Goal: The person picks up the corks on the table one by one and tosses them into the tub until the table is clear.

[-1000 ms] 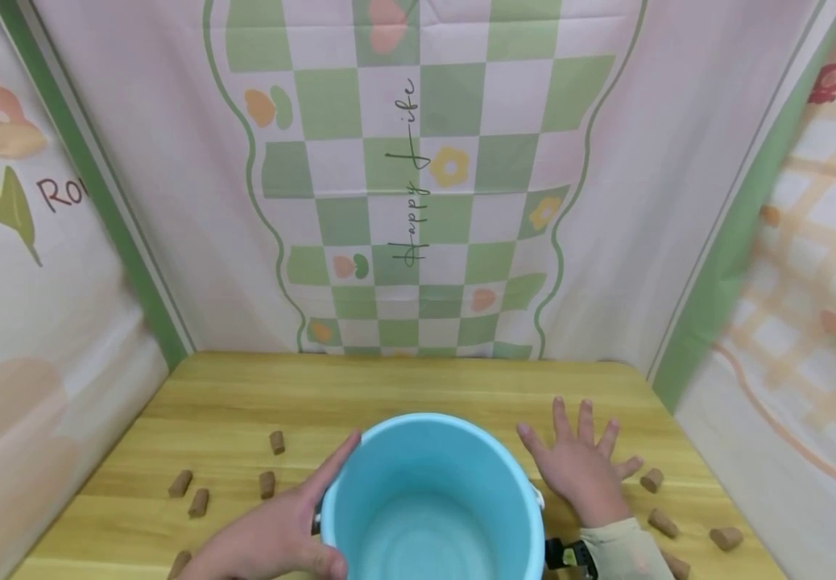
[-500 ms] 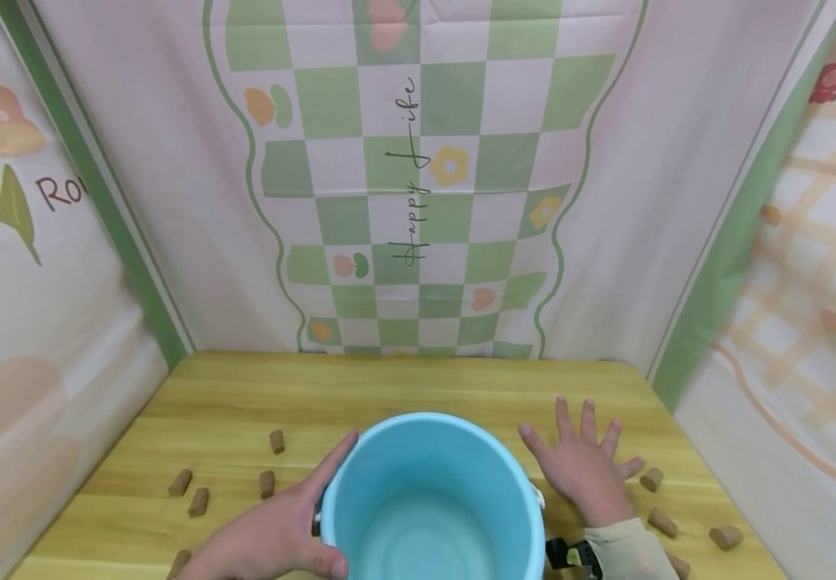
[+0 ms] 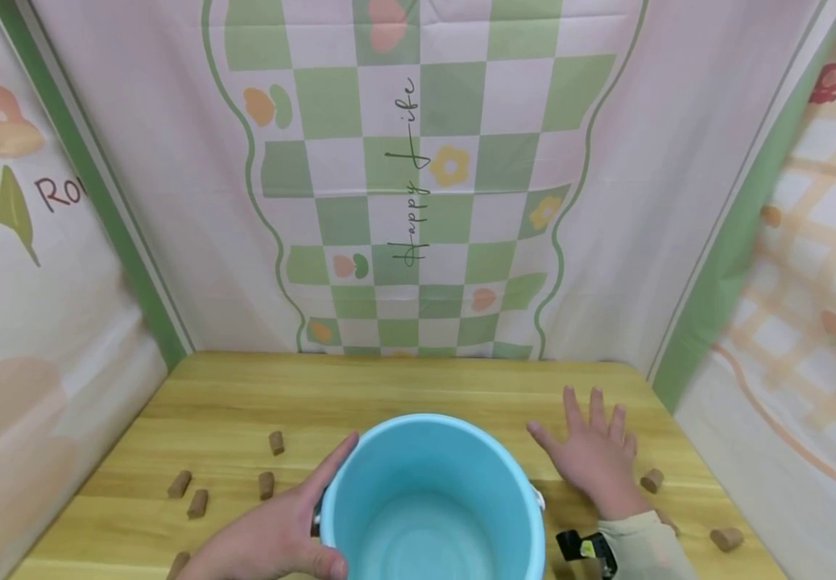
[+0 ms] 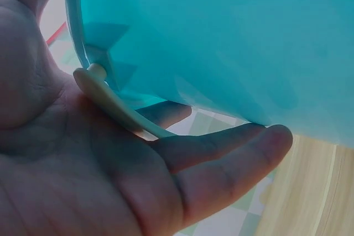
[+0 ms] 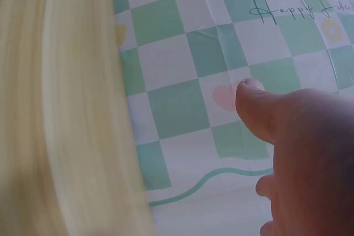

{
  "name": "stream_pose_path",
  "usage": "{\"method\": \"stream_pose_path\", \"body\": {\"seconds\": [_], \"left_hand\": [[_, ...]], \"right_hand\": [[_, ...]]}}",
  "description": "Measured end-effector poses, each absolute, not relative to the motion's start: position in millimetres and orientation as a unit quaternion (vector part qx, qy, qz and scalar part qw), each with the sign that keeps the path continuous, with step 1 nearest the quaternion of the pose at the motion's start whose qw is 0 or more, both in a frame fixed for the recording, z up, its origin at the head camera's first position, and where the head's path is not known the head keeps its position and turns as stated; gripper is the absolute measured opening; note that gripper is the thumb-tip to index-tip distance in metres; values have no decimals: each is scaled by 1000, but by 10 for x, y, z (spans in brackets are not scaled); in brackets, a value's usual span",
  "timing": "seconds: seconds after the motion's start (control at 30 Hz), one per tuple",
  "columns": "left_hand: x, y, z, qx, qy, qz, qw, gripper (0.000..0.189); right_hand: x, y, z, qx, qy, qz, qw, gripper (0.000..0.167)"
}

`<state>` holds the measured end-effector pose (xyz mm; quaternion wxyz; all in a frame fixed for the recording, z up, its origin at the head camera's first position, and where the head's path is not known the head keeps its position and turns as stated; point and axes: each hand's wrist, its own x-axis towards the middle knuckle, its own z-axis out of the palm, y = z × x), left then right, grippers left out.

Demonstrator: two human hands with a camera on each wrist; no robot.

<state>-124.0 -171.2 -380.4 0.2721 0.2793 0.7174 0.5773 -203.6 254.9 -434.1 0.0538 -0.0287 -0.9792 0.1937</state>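
- Since the earlier frame, the right hand (image 3: 595,459) has been shifted a little farther from the blue bucket (image 3: 425,455), outward and toward the far edge, and its fingers (image 3: 573,409) have been brought closer together; no clear change is seen in the bucket or the left hand (image 3: 287,528)
- By the right hand nothing is held; its fingers are extended and parted, with the thumb angled toward the bucket, and whether the tabletop (image 3: 403,383) is touched cannot be told
- By the left hand the bucket is gripped at its left side, the thumb laid at the rim and the other fingers spread wide along the outer wall; in the left wrist view, a pale handle (image 4: 119,109) is seen running across the palm
- The bucket is held mouth up at the near middle of the tabletop, between the two hands; its inner floor is seen from above, but whether its base is rested on the wood cannot be told
- Small cork pieces (image 3: 276,442) are scattered on both sides of the bucket; one is partly hidden behind the right sleeve (image 3: 643,548)
- Behind the tabletop, a green-and-white checked curtain (image 3: 454,266) is hung
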Motion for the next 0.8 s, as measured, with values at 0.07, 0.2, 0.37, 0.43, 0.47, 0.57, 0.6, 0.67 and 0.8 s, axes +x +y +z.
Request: {"method": "stream_pose_path", "body": {"seconds": [0.07, 0.2, 0.37, 0.43, 0.47, 0.57, 0.6, 0.67, 0.8], "left_hand": [[-1238, -1710, -3804, 280, 718, 577, 270, 119], [-1225, -1706, -3799, 273, 715, 581, 275, 118], [-1218, -1704, -3785, 261, 711, 588, 284, 117], [-1216, -1706, -3784, 260, 709, 590, 284, 117], [-1216, -1707, -3785, 260, 708, 592, 285, 117], [-1219, -1711, -3793, 262, 709, 590, 283, 117], [-1221, -1714, -3797, 264, 711, 588, 281, 117], [-1233, -1718, -3808, 272, 716, 581, 275, 117], [-1261, -1726, -3823, 290, 730, 563, 259, 119]], "right_hand": [[-2055, 2583, -4319, -12, -978, 195, 69, 105], [-2088, 2679, -4254, 12, -977, 194, 85, 101], [-2119, 2854, -4186, 27, -975, 203, 89, 95], [-2130, 2933, -4165, 34, -974, 208, 88, 93], [-2134, 2975, -4155, 38, -973, 210, 89, 92], [-2142, 3104, -4127, 49, -971, 218, 87, 91], [-2141, 3148, -4119, 52, -970, 219, 88, 91], [-2137, 3238, -4111, 55, -971, 213, 88, 91], [-2124, 3422, -4080, 55, -972, 214, 79, 91]]}}
